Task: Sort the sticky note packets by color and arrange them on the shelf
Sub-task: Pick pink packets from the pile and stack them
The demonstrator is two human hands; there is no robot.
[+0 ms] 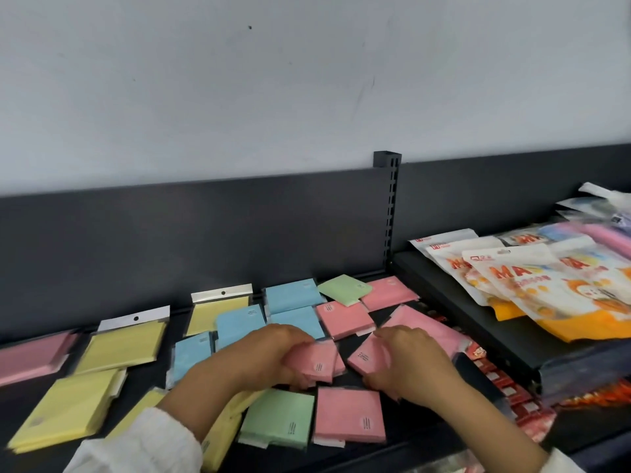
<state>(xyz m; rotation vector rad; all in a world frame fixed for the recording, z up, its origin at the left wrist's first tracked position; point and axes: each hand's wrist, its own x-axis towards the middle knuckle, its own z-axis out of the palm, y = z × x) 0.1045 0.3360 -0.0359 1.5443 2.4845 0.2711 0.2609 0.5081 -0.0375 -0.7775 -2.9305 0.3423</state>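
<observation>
1. Nearest the camera, two forearms in white knitted sleeves (143, 442) reach forward over a dark metal shelf (426, 435) strewn with flat plastic-wrapped sticky note packets.
2. Just ahead of the sleeves, a green packet (278, 418) and a pink packet (348, 416) lie flat side by side near the shelf's front edge, the green one partly over yellow packets (65, 407) that spread to the left.
3. The left hand (269, 356) is closed around a small stack of pink packets (319, 361), fingers curled under and thumb side over it.
4. The right hand (406, 360) pinches a single tilted pink packet (367, 356) by its right edge; the two held lots sit just beside each other, a narrow strip of bare shelf between them.
5. Left of the hands lie blue packets (239, 320); farther left are more yellow ones with silver hang tabs (133, 319) and a large pink packet (30, 356) at the frame's edge.
6. Beyond the hands, further pink packets (343, 319) crowd the back, with a pale green packet (345, 290) overlapping them.
7. To the right, red-and-white wrapped items (512, 390) line the shelf's edge, hemming in the right hand.
8. Farther right, a neighbouring shelf holds orange-and-white printed bags (546, 288).
9. A dark grey back panel (205, 233) with a slotted upright (389, 206) closes the rear; open room remains only in small gaps between packets.
</observation>
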